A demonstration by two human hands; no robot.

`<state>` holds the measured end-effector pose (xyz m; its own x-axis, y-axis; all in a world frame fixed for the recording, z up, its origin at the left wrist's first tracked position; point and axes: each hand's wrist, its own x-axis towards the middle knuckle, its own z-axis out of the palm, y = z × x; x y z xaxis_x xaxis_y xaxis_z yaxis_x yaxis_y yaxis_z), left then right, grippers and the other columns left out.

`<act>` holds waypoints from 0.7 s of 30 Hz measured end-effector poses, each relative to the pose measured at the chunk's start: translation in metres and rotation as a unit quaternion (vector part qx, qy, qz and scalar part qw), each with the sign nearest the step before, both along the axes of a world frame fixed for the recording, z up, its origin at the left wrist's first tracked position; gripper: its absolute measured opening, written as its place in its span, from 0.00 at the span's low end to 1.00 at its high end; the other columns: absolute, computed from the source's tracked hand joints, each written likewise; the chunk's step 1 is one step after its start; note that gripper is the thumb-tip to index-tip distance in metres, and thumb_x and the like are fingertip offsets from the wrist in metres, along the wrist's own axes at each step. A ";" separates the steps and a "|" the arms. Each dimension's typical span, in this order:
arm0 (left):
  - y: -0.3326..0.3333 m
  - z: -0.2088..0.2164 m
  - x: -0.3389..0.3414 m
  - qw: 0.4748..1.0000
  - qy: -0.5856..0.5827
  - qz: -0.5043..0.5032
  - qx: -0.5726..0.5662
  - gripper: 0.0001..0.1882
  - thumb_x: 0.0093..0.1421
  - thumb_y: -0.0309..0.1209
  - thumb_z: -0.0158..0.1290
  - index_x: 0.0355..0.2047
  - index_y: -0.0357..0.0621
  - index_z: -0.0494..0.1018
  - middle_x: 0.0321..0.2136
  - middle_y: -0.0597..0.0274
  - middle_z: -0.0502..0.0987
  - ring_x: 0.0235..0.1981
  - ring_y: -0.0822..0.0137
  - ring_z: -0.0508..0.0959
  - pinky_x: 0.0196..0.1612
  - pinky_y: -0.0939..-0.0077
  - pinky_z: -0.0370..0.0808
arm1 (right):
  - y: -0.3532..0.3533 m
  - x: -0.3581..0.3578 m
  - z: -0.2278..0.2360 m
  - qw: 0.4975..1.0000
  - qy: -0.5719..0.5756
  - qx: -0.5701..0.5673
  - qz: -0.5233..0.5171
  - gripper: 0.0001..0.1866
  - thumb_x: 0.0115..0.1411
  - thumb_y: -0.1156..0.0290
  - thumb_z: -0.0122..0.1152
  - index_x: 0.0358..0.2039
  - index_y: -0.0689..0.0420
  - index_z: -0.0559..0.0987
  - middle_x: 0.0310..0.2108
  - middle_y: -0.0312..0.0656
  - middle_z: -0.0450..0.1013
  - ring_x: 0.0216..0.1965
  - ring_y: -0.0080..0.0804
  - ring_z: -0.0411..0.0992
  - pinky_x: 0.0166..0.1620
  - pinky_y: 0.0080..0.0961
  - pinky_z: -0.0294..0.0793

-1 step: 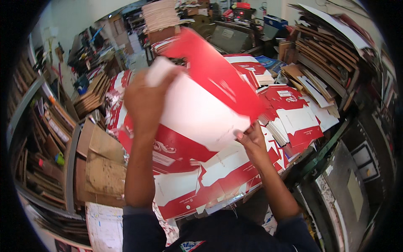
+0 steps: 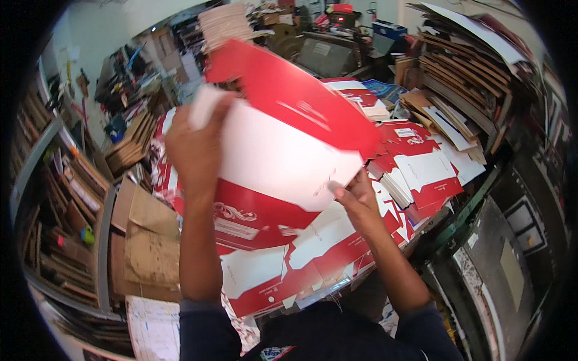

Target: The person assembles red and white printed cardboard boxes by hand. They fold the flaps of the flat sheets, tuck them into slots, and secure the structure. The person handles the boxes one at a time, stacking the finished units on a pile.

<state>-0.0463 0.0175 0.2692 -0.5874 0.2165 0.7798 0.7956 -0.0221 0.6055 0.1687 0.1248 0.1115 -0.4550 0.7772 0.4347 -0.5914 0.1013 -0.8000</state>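
A red and white die-cut cardboard sheet (image 2: 283,150) is held up in front of me, tilted, with notched edges and white scrollwork. My left hand (image 2: 195,141), slightly blurred, is closed on its left edge. At the lower right edge my right hand (image 2: 359,201) pinches the same sheet, thumb on top. Under it on the work table lie more die-cut sheets (image 2: 259,271) of the same red and white print, overlapping. The held sheet hides part of them.
To the right lies a stack of similar cut sheets (image 2: 421,174). Beyond it are piled brown boards (image 2: 463,72). Racks of boards (image 2: 66,222) stand at the left, beside a brown cardboard box (image 2: 150,246). A grey metal machine panel (image 2: 500,277) is at the lower right.
My left hand and the sheet's left side have moved a little to the left. The right hand has shifted only slightly and keeps its pinch.
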 end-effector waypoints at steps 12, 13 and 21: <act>-0.029 -0.126 -0.040 0.930 -0.277 -0.232 0.071 0.33 0.69 0.49 0.50 0.60 0.33 0.62 0.55 0.52 0.69 0.57 0.62 0.68 0.61 0.67 0.63 | 0.025 0.004 0.048 0.988 -0.091 0.126 0.014 0.25 0.62 0.71 0.65 0.58 0.61 0.70 0.50 0.40 0.74 0.51 0.24 0.71 0.55 0.26 0.70; -0.028 -0.124 -0.039 0.935 -0.271 -0.227 0.023 0.34 0.68 0.47 0.53 0.62 0.32 0.60 0.57 0.51 0.67 0.59 0.61 0.66 0.63 0.66 0.62 | 0.025 0.007 0.047 0.991 -0.087 0.101 0.013 0.25 0.62 0.70 0.65 0.58 0.61 0.70 0.50 0.40 0.74 0.51 0.25 0.71 0.55 0.26 0.70; -0.041 0.014 0.062 0.931 0.363 -0.018 -0.044 0.50 0.52 0.44 0.68 0.67 0.35 0.54 0.65 0.42 0.56 0.67 0.45 0.57 0.67 0.49 0.55 | 0.032 0.015 0.037 0.990 -0.094 0.108 0.004 0.28 0.63 0.67 0.66 0.60 0.61 0.68 0.51 0.42 0.73 0.53 0.26 0.70 0.56 0.27 0.69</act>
